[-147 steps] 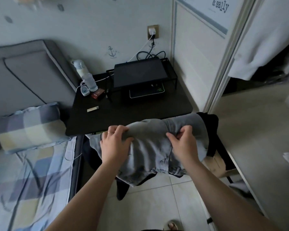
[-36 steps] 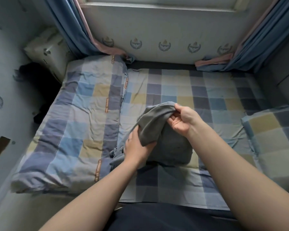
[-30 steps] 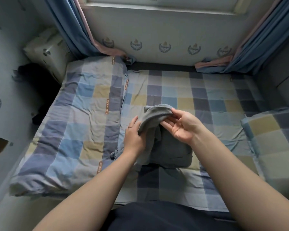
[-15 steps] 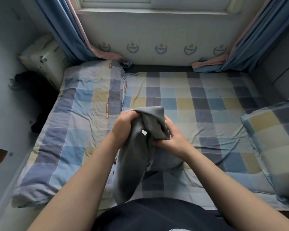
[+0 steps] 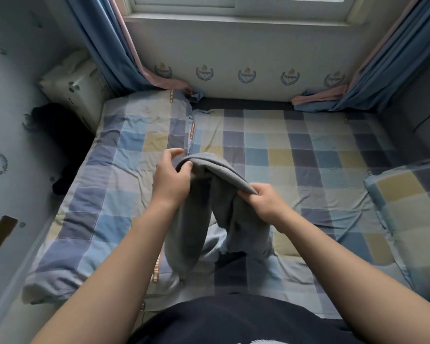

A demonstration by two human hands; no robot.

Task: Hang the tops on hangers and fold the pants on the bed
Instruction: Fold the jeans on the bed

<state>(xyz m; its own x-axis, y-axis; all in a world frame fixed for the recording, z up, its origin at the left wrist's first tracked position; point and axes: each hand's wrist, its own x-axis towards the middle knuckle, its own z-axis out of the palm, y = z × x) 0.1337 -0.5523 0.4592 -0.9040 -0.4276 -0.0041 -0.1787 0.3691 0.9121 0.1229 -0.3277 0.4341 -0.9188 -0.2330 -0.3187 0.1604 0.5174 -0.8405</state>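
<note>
Grey, soft knit pants (image 5: 209,209) hang lengthwise toward the near edge of the checked bed (image 5: 308,155) (legs drooping, limp). The left hand (image 5: 170,178) and right hand (image 5: 265,203) pinch the arched waistband's ends.

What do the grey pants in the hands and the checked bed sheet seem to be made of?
Grey pants: probably a soft twill or denim cloth, matte; a fine woven texture shows and it hangs limp. Checked bed sheet: likely thin cotton, matte, with many small creases.
</note>
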